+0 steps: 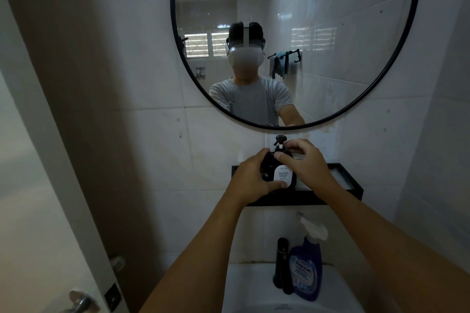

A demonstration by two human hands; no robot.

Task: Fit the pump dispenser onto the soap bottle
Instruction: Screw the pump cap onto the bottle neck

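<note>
A black soap bottle (273,170) with a white "HAND SOAP" label stands on a black wall shelf (305,199) below the mirror. My left hand (250,179) wraps around the bottle's left side and lower front. The black pump dispenser (280,142) stands upright on the bottle's neck, its head above my fingers. My right hand (304,162) grips the pump's collar at the top of the bottle, with the fingers curled around it. The collar itself is hidden by my fingers.
A round black-framed mirror (175,63) hangs above the shelf. Below the shelf, a blue spray bottle (306,268) and a black faucet (281,265) stand on the white sink (250,287). A door with a metal handle (81,303) is at the lower left.
</note>
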